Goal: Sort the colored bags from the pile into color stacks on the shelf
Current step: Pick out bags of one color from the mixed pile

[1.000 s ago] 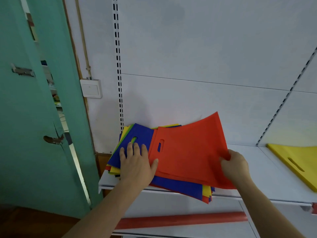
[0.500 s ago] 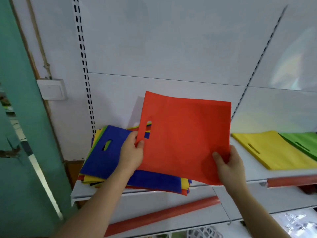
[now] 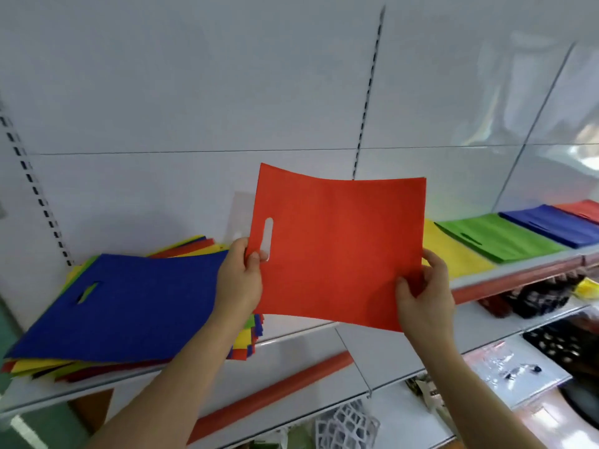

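Note:
I hold a flat red bag (image 3: 337, 251) upright in the air in front of the shelf's back wall. My left hand (image 3: 241, 277) pinches its left edge beside the handle slot. My right hand (image 3: 423, 293) grips its lower right corner. The mixed pile (image 3: 123, 306) lies on the shelf at the left with a blue bag on top. To the right lie sorted stacks: yellow (image 3: 453, 257), green (image 3: 496, 238), blue (image 3: 551, 223) and red (image 3: 583, 207).
The white shelf (image 3: 301, 325) has a red front strip (image 3: 518, 277) at the right. A lower shelf carries a red strip (image 3: 269, 396) and, at the right, packaged goods (image 3: 534, 296). A white mesh item (image 3: 346, 426) sits at the bottom.
The red bag has come off the pile and moved up and to the right in both hands. The view has swung right, revealing the green, blue and red stacks.

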The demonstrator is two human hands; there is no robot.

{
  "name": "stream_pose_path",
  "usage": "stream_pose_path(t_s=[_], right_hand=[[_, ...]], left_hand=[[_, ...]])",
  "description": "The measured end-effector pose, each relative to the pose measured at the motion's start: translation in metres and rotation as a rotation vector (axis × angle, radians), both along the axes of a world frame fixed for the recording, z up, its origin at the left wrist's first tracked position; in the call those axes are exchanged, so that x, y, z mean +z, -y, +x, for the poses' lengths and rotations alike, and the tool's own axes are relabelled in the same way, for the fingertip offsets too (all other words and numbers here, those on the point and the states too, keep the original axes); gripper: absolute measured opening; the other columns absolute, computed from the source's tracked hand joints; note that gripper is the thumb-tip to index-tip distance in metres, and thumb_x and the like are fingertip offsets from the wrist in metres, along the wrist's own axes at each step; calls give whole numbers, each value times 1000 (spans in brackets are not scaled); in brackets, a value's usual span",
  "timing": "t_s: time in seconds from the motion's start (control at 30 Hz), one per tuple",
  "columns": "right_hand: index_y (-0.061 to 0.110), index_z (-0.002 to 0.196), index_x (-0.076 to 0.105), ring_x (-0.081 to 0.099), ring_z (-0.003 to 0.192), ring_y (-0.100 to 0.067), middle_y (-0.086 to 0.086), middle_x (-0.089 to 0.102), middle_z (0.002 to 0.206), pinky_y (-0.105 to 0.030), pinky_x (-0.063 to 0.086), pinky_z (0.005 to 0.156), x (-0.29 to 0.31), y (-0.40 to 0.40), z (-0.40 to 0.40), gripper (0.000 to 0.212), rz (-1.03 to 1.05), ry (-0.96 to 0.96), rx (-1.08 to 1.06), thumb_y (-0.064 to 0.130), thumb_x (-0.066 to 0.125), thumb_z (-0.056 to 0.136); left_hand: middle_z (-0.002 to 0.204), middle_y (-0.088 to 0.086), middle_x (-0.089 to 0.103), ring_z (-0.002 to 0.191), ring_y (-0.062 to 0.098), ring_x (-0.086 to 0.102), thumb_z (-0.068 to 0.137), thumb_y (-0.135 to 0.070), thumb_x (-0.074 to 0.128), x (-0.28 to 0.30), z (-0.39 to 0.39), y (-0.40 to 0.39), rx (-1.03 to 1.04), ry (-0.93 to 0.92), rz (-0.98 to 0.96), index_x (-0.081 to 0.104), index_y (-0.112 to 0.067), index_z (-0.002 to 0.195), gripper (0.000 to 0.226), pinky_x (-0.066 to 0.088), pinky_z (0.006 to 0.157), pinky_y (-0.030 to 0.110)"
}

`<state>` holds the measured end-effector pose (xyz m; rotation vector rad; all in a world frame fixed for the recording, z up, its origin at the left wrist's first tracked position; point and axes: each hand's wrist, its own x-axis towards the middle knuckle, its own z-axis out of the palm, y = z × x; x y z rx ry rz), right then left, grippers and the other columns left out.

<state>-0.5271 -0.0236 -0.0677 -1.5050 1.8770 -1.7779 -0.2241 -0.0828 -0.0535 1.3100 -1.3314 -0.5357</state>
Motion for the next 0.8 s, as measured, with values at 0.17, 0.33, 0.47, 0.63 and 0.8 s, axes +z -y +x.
stream_pose_path(t_s=[0.17,0.33,0.47,0.63,0.8], right_hand=[[50,139,44,62,92,1,15,66,109,-33,50,78,6,-25,-108,63,-58,-31,-100,14,68,93],[24,132,62,56,110,-3,11,62,123,-35,49,99,-15,-56,-218,42,-23,-204,-190,4,63,95],[17,144,58,56,113,-9,6,59,130,-23,39,94,-27,-78,-300,52,70,-263,-301,2,62,94],[14,147,57,59,117,-19,1,60,133,-29,42,93,-46,-99,-382,55,156,-257,-425,0,61,94],[15,148,56,58,114,-16,3,58,132,-30,44,92,-48,-97,-462,55,199,-262,-528,0,60,95]], left_hand=[[97,-21,68,91,-4,60,107,-11,48,-4,-116,5,-20,29,-4,62,-29,108,24,39,71,14],[113,-11,68,100,15,64,109,-13,43,-14,-239,5,-153,39,29,56,-28,132,31,44,75,24],[106,-16,67,96,8,66,109,-10,41,-16,-330,5,-311,89,-9,45,-32,146,43,47,79,31],[113,-5,70,98,13,67,101,-1,52,-24,-430,18,-388,86,-54,43,-33,147,57,49,83,32],[116,-4,69,107,15,65,99,2,56,-36,-533,52,-505,143,-127,61,-23,124,36,49,89,30]])
